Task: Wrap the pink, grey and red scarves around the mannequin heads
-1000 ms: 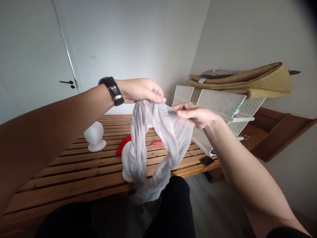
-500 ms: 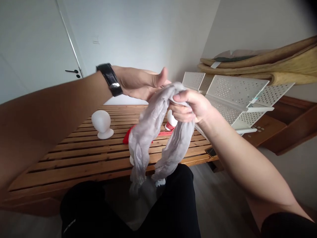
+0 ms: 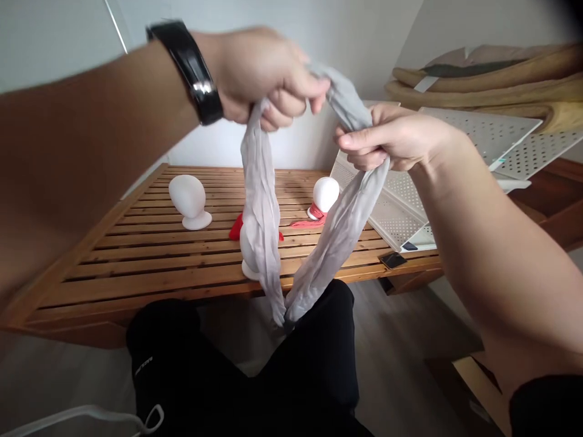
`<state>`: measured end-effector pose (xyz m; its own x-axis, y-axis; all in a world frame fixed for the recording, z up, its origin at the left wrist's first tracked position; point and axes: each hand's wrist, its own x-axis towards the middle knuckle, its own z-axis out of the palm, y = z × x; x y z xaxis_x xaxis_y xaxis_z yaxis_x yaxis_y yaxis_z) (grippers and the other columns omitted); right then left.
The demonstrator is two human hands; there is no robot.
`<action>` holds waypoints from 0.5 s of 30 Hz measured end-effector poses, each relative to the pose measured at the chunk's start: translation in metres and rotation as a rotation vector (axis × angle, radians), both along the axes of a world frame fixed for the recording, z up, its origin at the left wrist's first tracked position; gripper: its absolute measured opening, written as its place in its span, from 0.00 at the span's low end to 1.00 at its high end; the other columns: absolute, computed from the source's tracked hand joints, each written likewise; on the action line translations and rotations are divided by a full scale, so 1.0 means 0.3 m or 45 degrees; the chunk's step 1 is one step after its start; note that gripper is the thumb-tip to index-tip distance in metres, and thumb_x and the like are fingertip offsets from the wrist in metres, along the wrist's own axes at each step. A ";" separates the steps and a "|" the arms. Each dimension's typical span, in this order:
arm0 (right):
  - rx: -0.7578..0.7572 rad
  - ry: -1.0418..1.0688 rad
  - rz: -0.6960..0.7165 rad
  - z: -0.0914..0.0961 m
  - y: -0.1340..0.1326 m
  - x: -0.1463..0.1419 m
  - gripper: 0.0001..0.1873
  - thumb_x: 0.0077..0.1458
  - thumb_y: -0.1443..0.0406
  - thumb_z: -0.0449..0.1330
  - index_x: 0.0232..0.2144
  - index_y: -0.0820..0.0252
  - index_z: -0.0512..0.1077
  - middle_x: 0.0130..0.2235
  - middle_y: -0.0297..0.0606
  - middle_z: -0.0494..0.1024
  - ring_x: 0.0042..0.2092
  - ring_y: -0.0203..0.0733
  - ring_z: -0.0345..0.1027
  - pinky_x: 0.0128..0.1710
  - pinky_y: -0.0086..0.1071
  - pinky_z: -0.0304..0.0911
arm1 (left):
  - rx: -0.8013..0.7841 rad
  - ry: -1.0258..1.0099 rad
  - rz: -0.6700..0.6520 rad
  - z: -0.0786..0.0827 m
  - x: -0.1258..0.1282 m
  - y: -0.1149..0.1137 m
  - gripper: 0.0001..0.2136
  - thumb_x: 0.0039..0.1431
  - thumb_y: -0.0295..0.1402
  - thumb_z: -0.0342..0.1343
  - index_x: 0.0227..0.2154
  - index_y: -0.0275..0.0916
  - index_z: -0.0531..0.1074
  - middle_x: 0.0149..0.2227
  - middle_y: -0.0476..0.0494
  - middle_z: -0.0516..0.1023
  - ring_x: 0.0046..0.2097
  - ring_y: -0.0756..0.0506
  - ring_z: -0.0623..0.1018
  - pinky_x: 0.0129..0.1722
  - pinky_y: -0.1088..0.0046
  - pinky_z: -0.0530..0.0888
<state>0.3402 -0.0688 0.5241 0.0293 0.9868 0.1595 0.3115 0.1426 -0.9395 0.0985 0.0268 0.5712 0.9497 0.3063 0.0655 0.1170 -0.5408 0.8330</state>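
Note:
A thin grey scarf (image 3: 262, 212) hangs in a long V between my hands, its low point just above my black-trousered legs (image 3: 314, 364). My left hand (image 3: 259, 76), with a black watch on its wrist, is raised high and closed on one end of the scarf. My right hand (image 3: 392, 139) is a little lower and to the right, fingers pinched round the other end. Behind the scarf, on the slatted wooden table (image 3: 136, 261), stand three white mannequin heads: one at the left (image 3: 189, 200), one partly hidden by the scarf (image 3: 247, 255), one further back (image 3: 325, 195).
Red cloth (image 3: 237, 229) lies on the table by the middle head, and more red cloth (image 3: 306, 221) by the back one. White perforated panels (image 3: 483, 136) lean at the right, with folded tan mats (image 3: 492, 91) above. A dark phone (image 3: 392, 260) lies at the table's corner.
Both hands have risen and moved apart, drawing the bunched scarf out into two long hanging strands. My view has tipped down, showing more of my legs and the floor.

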 end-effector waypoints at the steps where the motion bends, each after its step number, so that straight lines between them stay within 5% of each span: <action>1: -0.008 -0.004 0.021 -0.001 0.005 0.005 0.27 0.66 0.65 0.36 0.27 0.79 0.67 0.32 0.27 0.78 0.28 0.16 0.69 0.24 0.26 0.42 | 0.018 -0.027 0.028 0.031 -0.010 0.009 0.13 0.72 0.37 0.50 0.32 0.35 0.66 0.14 0.59 0.46 0.15 0.61 0.51 0.18 0.88 0.51; 4: -0.004 -0.017 0.210 0.009 0.025 -0.001 0.22 0.65 0.60 0.48 0.32 0.75 0.71 0.41 0.30 0.81 0.41 0.27 0.77 0.24 0.20 0.45 | 0.061 -0.163 0.164 0.096 -0.039 0.026 0.12 0.75 0.29 0.43 0.32 0.32 0.63 0.17 0.59 0.50 0.17 0.64 0.61 0.29 0.89 0.63; 7: 0.139 0.007 0.217 0.030 0.044 -0.035 0.19 0.63 0.54 0.58 0.35 0.69 0.74 0.42 0.28 0.82 0.47 0.35 0.78 0.27 0.18 0.56 | 0.033 -0.289 0.259 0.109 -0.046 0.026 0.10 0.72 0.23 0.43 0.33 0.29 0.62 0.22 0.59 0.59 0.25 0.65 0.70 0.42 0.78 0.70; 10: 0.187 -0.011 0.271 0.052 0.063 -0.077 0.18 0.66 0.55 0.58 0.39 0.66 0.74 0.32 0.24 0.78 0.35 0.27 0.76 0.27 0.19 0.57 | 0.011 -0.342 0.263 0.089 -0.016 0.025 0.09 0.69 0.21 0.46 0.30 0.30 0.60 0.21 0.59 0.61 0.24 0.65 0.69 0.41 0.77 0.72; 12: 0.208 -0.011 0.378 0.066 0.078 -0.098 0.15 0.67 0.56 0.58 0.40 0.64 0.74 0.22 0.19 0.65 0.21 0.19 0.63 0.23 0.18 0.50 | 0.036 -0.305 0.296 0.075 0.012 0.026 0.11 0.66 0.19 0.48 0.27 0.32 0.60 0.18 0.58 0.61 0.22 0.63 0.69 0.36 0.80 0.74; 15: 0.200 -0.005 0.542 0.088 0.102 -0.112 0.14 0.71 0.60 0.54 0.35 0.61 0.72 0.18 0.19 0.49 0.16 0.19 0.44 0.19 0.21 0.40 | 0.070 -0.161 0.331 0.073 0.040 0.023 0.10 0.65 0.21 0.49 0.26 0.30 0.63 0.16 0.60 0.55 0.17 0.62 0.65 0.27 0.86 0.67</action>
